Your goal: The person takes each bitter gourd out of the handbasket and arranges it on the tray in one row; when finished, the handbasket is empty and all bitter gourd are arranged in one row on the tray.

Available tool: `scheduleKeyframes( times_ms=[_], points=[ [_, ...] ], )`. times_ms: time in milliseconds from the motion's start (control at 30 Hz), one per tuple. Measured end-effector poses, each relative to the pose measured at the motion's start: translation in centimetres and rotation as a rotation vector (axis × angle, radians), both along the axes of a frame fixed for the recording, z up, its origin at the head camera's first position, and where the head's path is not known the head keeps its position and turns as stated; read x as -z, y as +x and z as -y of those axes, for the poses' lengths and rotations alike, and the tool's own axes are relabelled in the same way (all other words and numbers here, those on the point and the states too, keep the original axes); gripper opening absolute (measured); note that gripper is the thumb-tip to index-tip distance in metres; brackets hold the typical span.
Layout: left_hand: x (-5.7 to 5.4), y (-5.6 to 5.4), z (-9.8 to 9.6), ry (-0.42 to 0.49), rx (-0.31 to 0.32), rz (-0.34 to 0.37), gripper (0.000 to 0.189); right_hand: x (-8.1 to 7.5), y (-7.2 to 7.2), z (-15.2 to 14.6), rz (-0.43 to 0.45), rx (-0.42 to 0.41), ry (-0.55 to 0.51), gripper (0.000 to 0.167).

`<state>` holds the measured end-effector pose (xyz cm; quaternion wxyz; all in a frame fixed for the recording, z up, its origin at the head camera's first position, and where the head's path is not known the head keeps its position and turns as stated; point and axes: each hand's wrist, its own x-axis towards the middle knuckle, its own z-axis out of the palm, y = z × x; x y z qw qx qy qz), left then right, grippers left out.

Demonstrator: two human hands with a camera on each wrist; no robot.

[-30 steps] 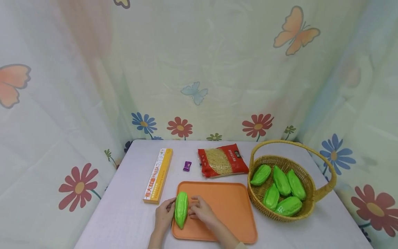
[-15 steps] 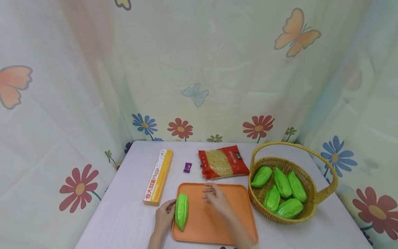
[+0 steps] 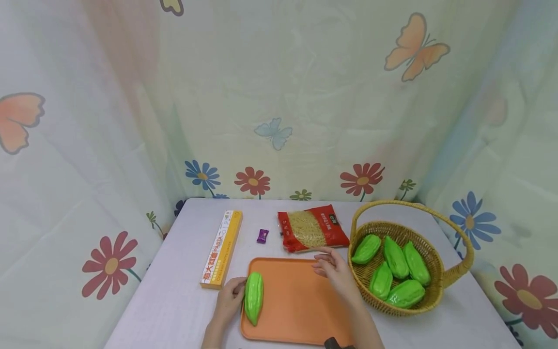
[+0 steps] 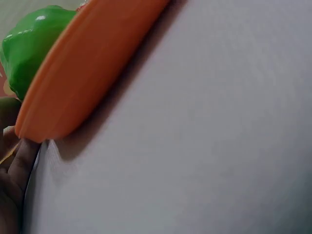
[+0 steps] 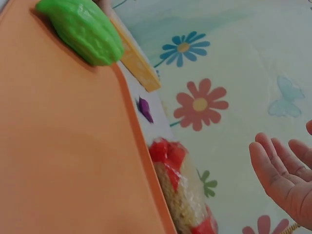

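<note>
A green, ribbed bitter melon (image 3: pixel 254 298) lies along the left side of the orange tray (image 3: pixel 296 310). My left hand (image 3: pixel 229 301) is at the tray's left edge, close beside the melon. In the left wrist view its fingers (image 4: pixel 22 163) grip the tray's rim from above and below, just under the melon (image 4: pixel 36 46). My right hand (image 3: pixel 333 271) is raised over the tray's back right corner, fingers relaxed and holding nothing; the right wrist view shows its fingers spread (image 5: pixel 285 170). To its right, a wicker basket (image 3: pixel 436 295) holds several more bitter melons (image 3: pixel 395 257).
A yellow and white pasta box (image 3: pixel 221 249) lies left of the tray. Behind the tray are a small purple wrapped candy (image 3: pixel 262 236) and a red bag of pasta (image 3: pixel 311 228). The basket's tall handle (image 3: pixel 462 242) arches over it at the right. Flowered curtain surrounds the table.
My right hand has moved away from the melon, rightward and back across the tray toward the basket. My left hand and the melon have stayed in place.
</note>
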<state>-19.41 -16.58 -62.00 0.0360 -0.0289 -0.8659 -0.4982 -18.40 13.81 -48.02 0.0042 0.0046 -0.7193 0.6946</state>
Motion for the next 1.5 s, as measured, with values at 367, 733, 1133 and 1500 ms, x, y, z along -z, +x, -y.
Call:
scheduleKeyframes(
  times_ms=[367,733,1133,1500],
  points=[
    [0.3,-1.2,0.1,0.040,0.117,-0.121,0.028,-0.8,-0.1,-4.7,-0.039,0.112,0.093,0.032],
    [-0.1,-1.2,0.1,-0.023,0.087,-0.018,0.035,-0.7,-0.9,-10.6,0.023,0.166,0.189,0.047],
    [0.0,-1.4,-0.1,-0.017,0.055,-0.009,0.037,0.0,-2.5,-14.3,0.171,-0.034,0.363,0.065],
    [0.1,-1.4,0.0,0.033,0.060,0.047,0.038,1.3,-3.6,-14.2,0.207,-0.057,0.333,0.067]
  ],
)
